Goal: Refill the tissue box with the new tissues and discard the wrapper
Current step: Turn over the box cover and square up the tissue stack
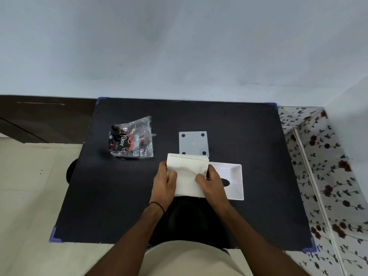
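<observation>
A white stack of tissues sits near the middle of the black table, held from both sides between the person's two hands. The left hand closes around the stack's left edge, its thumb curled over the top face and its other fingers hidden behind the edge; a thin dark band circles that wrist. The right hand grips the right edge in the same way, thumb pressed on the top face and fingers wrapped out of sight. The stack's far end rises past both hands, and its layered edges show along that far side. Whether its near end rests on the table or is lifted clear cannot be told. Just right of the stack, and partly covered by the right hand, lies the white tissue box, open side up, with a dark oval slot showing in its floor. Just beyond the stack's far edge lies a flat pale grey lid with a dark round spot at each corner. Well to the left of the lid, on the far left part of the table, sits the crumpled clear plastic wrapper with black and red print, apart from both hands. A floral-patterned surface runs along the table's right side.
</observation>
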